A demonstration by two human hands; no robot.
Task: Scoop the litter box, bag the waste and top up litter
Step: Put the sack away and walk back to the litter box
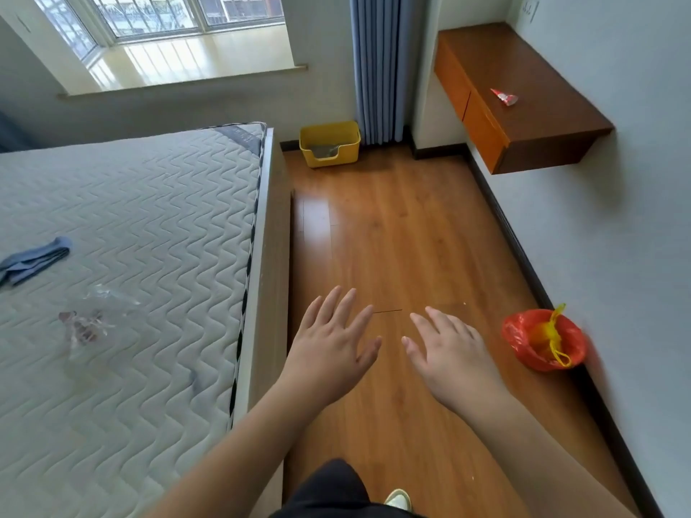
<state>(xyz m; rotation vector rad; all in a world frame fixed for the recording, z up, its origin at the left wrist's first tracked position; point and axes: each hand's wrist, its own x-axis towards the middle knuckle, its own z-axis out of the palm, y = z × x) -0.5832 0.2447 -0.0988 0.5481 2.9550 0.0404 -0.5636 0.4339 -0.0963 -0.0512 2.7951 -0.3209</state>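
A yellow litter box (329, 143) stands on the wooden floor at the far end of the aisle, against the wall beside the blue curtain; grey litter and what looks like a grey scoop (324, 151) show inside it. A red plastic bag (542, 339) with yellow handles sits open on the floor by the right wall. My left hand (331, 340) and my right hand (447, 347) hover palms down over the floor in front of me, fingers spread, both holding nothing. The litter box is well beyond both hands.
A bare quilted mattress (131, 256) on a bed frame fills the left side, with a clear crumpled plastic bag (88, 323) and a blue cloth (35, 260) on it. A wall-mounted wooden desk (523, 102) juts out at the right, holding a small red wrapper (504, 96). The floor aisle (392, 226) runs between bed and wall.
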